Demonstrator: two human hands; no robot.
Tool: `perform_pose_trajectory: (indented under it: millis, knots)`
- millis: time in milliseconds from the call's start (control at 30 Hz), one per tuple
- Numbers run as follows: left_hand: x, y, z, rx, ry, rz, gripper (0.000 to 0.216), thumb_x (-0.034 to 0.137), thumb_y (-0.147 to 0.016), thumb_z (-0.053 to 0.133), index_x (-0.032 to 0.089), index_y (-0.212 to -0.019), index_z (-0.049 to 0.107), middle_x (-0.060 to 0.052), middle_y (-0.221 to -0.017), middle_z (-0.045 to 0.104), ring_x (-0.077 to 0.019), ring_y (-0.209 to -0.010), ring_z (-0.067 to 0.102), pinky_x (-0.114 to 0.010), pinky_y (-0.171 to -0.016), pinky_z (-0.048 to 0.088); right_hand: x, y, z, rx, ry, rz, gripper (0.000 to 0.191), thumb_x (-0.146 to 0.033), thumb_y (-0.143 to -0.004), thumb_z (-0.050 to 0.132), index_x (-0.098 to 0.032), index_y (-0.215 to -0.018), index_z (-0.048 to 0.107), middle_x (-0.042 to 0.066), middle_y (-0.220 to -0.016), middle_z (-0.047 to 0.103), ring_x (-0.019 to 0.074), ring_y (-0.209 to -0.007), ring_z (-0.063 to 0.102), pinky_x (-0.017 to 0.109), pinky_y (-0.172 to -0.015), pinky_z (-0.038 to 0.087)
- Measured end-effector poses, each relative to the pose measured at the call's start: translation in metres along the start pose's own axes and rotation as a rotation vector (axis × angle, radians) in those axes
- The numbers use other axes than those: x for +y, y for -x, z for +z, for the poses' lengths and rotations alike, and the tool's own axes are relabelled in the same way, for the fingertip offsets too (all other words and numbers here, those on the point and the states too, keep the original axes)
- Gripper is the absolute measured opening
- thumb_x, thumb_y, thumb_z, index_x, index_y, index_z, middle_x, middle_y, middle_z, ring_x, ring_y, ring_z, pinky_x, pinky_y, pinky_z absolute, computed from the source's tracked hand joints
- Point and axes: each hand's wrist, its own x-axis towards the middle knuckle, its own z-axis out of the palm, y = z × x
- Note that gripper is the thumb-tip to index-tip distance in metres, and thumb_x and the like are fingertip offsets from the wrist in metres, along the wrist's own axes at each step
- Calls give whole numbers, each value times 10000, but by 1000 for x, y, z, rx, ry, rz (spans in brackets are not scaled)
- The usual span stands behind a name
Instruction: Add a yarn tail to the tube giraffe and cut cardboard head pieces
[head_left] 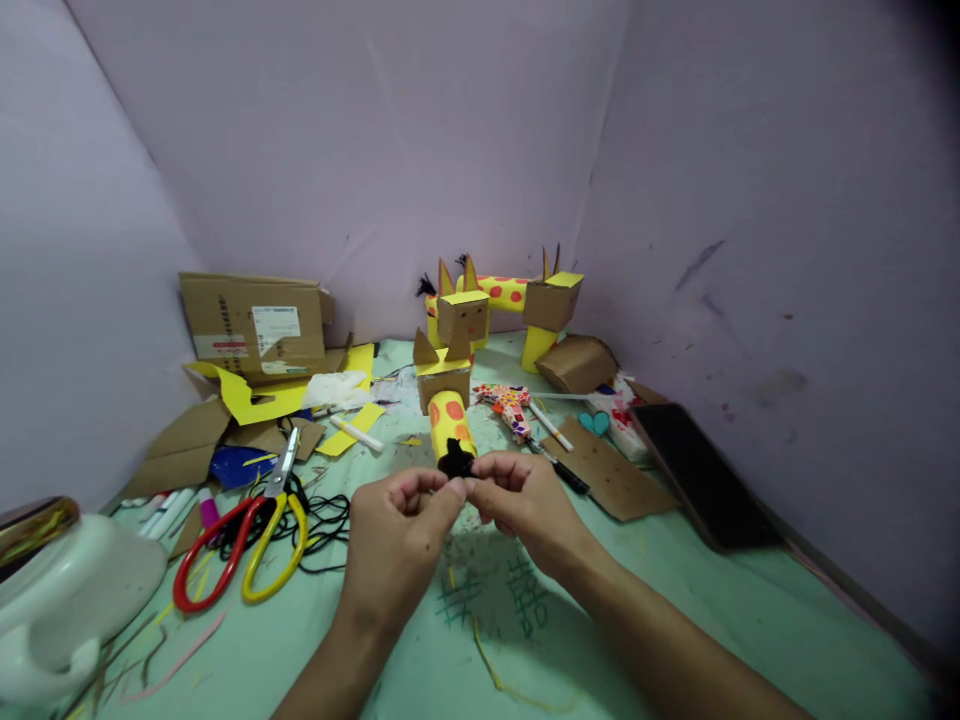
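Observation:
Both hands meet at the near end of a cardboard animal [452, 422], which has a yellow tube body with orange-red spots, a brown box head and pointed ears. At that end is a black tuft [456, 458] that looks like yarn. My left hand [401, 530] is closed, thumb and forefinger pinching at the tuft's lower edge. My right hand [521, 505] pinches the same tuft from the other side, its fingertips almost touching the left thumb. The fingers partly cover the tuft, so its fine strands do not show.
Behind stand two similar cardboard animals [463, 325]. Scissors [281, 500] and black yarn [326, 530] lie left, near a white mug [82, 590] and a cardboard box [255, 325]. To the right are a patterned glue gun [514, 408], cardboard [615, 475] and a phone [705, 475].

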Motion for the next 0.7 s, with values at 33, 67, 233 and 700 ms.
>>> perform_pose_trajectory:
  millis: [33, 67, 233, 700]
  knots:
    - [-1, 0, 1, -4, -12, -6, 226, 360, -607, 636, 141, -556, 614, 58, -404, 372, -59, -390, 275, -186, -372, 193, 1, 0, 0, 6, 9, -6, 150, -237, -549, 710, -155, -623, 608, -70, -412, 487, 49, -375, 382, 175, -345, 219]
    - [-1, -1, 1, -2, -23, -13, 210, 345, -604, 633, 140, -558, 620, 59, -405, 373, -58, -389, 272, -186, -371, 192, 1, 0, 0, 12, 17, -14, 152, -238, -549, 711, -153, -631, 615, -71, -416, 487, 52, -386, 393, 175, -353, 231]
    - [-1, -3, 1, 4, -39, -15, 169, 274, -611, 570, 150, -509, 623, 60, -376, 373, -65, -378, 288, -194, -375, 212, 0, 1, 1, -2, 76, -36, 157, -276, -597, 682, -139, -669, 655, -47, -451, 524, 68, -419, 428, 194, -399, 284]
    - [1, -8, -1, 118, -64, -43, 114, 245, -587, 541, 168, -503, 531, 73, -402, 385, -62, -389, 302, -178, -367, 244, 5, -2, 3, 81, 58, -68, 113, -259, -616, 618, -167, -584, 561, -92, -414, 392, 38, -370, 271, 188, -373, 203]
